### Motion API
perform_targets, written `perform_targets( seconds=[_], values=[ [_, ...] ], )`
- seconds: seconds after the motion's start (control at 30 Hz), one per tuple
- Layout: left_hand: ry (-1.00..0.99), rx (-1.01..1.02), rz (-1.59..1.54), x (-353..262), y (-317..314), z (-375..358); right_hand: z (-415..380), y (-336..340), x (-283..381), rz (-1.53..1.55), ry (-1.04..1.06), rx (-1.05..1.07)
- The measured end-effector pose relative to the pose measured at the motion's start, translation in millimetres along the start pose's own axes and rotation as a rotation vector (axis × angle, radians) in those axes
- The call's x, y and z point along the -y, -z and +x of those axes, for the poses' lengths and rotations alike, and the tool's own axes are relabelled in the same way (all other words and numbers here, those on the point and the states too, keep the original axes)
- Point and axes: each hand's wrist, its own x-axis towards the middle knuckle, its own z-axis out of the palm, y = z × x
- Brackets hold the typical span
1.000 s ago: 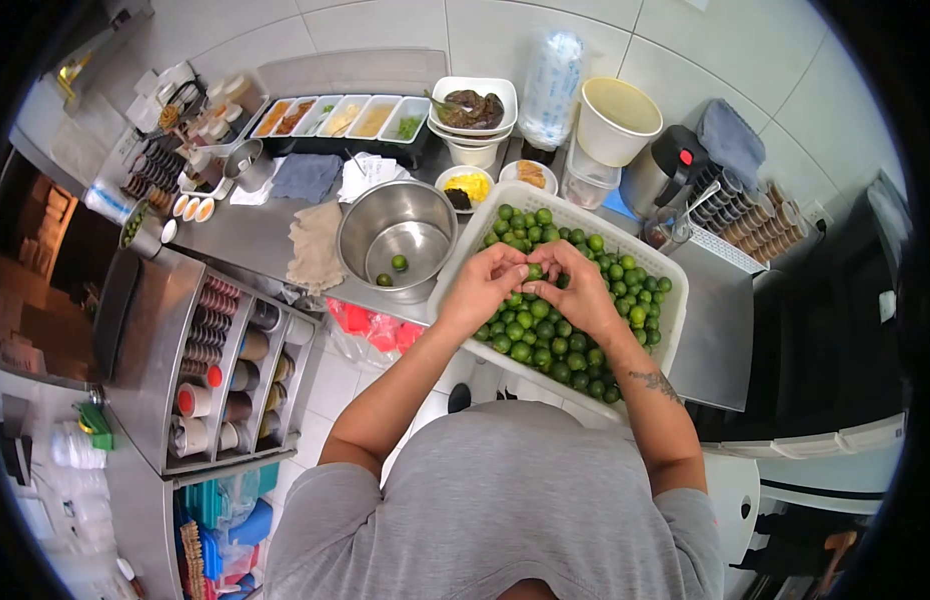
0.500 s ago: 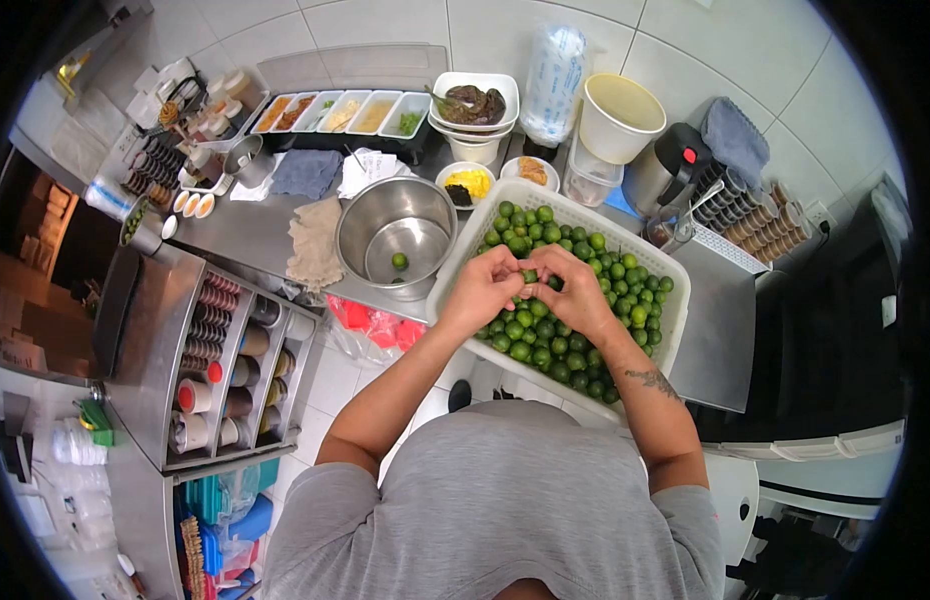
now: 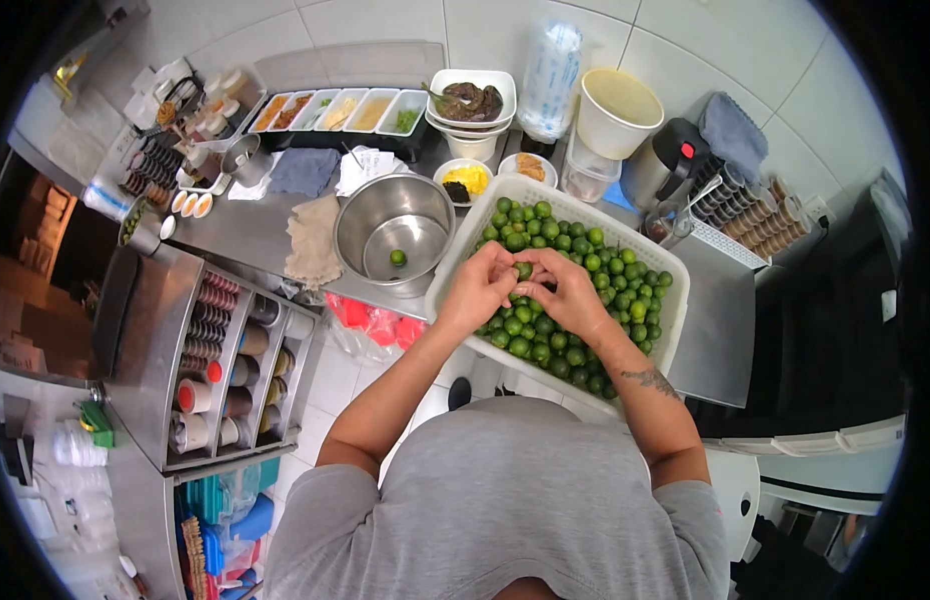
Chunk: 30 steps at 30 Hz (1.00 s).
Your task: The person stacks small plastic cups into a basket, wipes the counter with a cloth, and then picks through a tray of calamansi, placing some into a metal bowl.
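Note:
Both of my hands meet above a white basket (image 3: 672, 345) full of green limes (image 3: 575, 245). Between my fingertips is one lime (image 3: 524, 271). My left hand (image 3: 478, 287) pinches it from the left, with its fingers bent. From the right, my right hand (image 3: 568, 293) grips the same lime between thumb and fingers. Left of the basket stands a round steel pot (image 3: 357, 240) with a single lime (image 3: 398, 258) on its bottom.
Behind are a condiment tray (image 3: 370, 112), stacked white bowls (image 3: 472, 147), a yellowish bucket (image 3: 621, 112) and a steel jug (image 3: 665, 160). A beige cloth (image 3: 313, 242) lies left of the pot. Shelves with cups (image 3: 240, 370) stand at the left.
My fingers have shifted slightly around the lime, and more of it shows between them. The view has moved a little. The pot still holds one lime.

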Motion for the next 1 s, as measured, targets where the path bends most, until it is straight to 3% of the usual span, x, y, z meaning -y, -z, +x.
perform_targets(
  seconds=[0.3,0.5,0.6,0.73,0.83,0.93,1.0],
  values=[
    [0.039,0.032,-0.033,-1.8,-1.6,1.5,-0.1,-3.9,8.1,-0.136,0.056,-0.002],
    [-0.008,0.047,0.010,-4.0,6.3,0.0,-0.7,-3.5,2.6,0.140,0.000,0.002],
    [0.010,0.081,-0.031,-4.4,1.8,-5.3,2.5,5.6,-2.9,0.233,-0.134,0.067],
    [-0.007,0.063,-0.015,-5.8,0.8,-6.0,4.0,9.7,-4.9,0.153,-0.111,0.104],
    [-0.013,0.055,0.168,2.6,0.0,-2.7,3.9,10.5,3.0,0.145,-0.118,0.112],
    [-0.105,0.033,0.231,3.8,-4.3,-6.1,4.5,10.3,-1.4,0.002,0.079,0.105],
    [-0.247,-0.003,0.383,4.5,-6.3,-6.6,5.8,12.7,0.3,0.011,0.011,0.154]
  ],
)
